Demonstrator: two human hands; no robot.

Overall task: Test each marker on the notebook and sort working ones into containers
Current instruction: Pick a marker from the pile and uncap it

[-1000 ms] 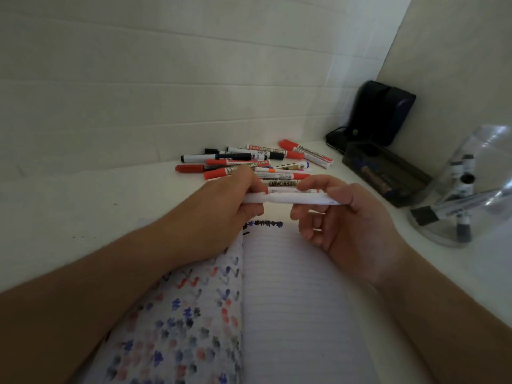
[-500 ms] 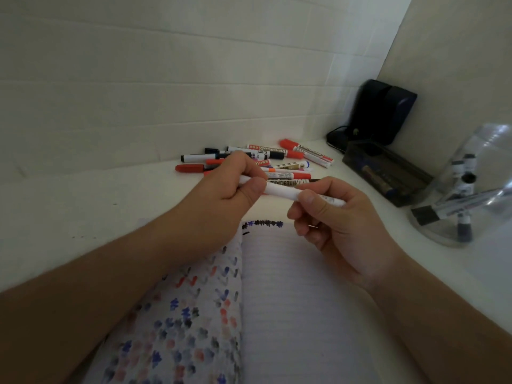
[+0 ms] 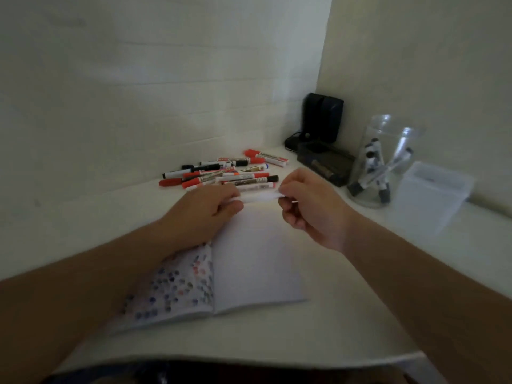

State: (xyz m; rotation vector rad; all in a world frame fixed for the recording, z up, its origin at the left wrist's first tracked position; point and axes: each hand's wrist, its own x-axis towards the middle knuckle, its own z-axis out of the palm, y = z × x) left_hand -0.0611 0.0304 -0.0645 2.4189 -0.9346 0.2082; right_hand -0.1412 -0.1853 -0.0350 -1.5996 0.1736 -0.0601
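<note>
A white marker (image 3: 259, 197) lies level between both hands, just above the top edge of the open notebook (image 3: 255, 261). My left hand (image 3: 205, 214) grips its left end and my right hand (image 3: 310, 206) pinches its right end. The notebook's left page is covered with coloured test marks and its right page looks plain. A pile of red, black and blue capped markers (image 3: 227, 170) lies behind the hands near the wall. A clear round jar (image 3: 383, 162) at the right holds several markers. The frame is blurred.
A frosted square container (image 3: 432, 195) stands right of the jar. A dark tray (image 3: 327, 162) and a black device (image 3: 322, 117) sit in the corner. White walls close the back and right. The desk's front edge (image 3: 249, 361) runs along the bottom.
The view has pulled back and tilted down, showing the whole notebook and the frosted container. The marker went from slanted to level, still held at both ends.
</note>
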